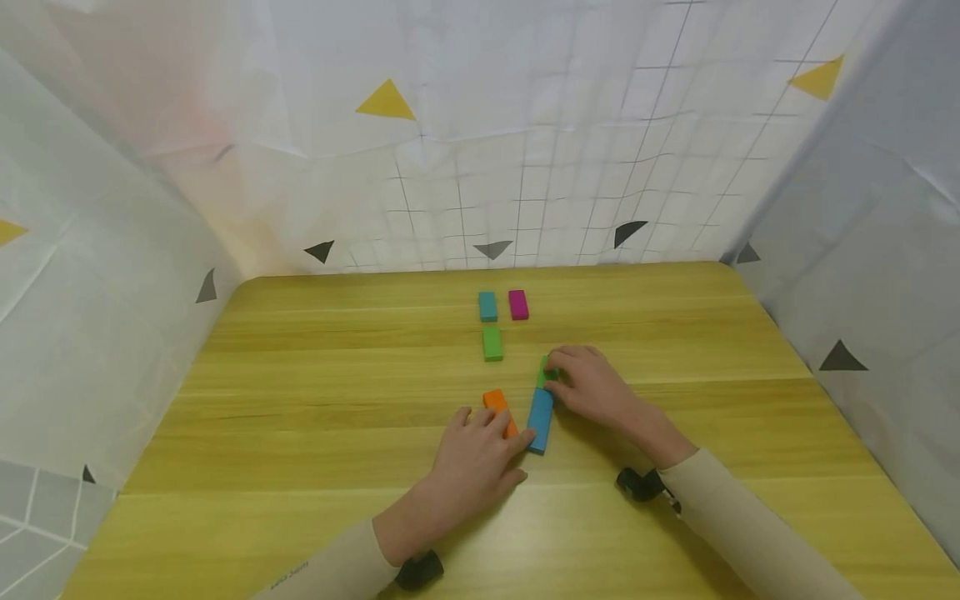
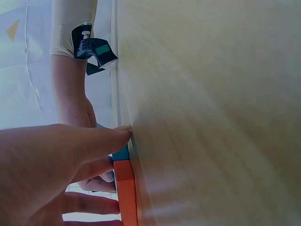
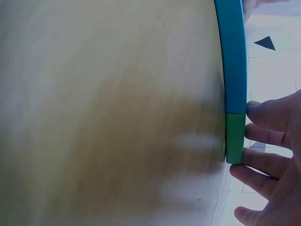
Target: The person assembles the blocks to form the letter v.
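A long blue block [image 1: 540, 421] lies on the table with a short green block [image 1: 542, 372] end to end at its far end. My right hand [image 1: 596, 387] pinches this green block, the thumb [image 3: 263, 113] by the joint and a fingertip at the far end. An orange block [image 1: 496, 401] lies slanted just left of the blue one. My left hand [image 1: 472, 458] rests over it with fingers extended, partly hiding it. Its index finger [image 1: 521, 442] reaches across to the near end of the blue block.
Farther back on the wood-grain table [image 1: 337, 358] lie another green block [image 1: 492, 343], a teal block [image 1: 487, 306] and a magenta block [image 1: 518, 304]. White sheets with triangle marks [image 1: 386, 102] hang around the table's back and sides.
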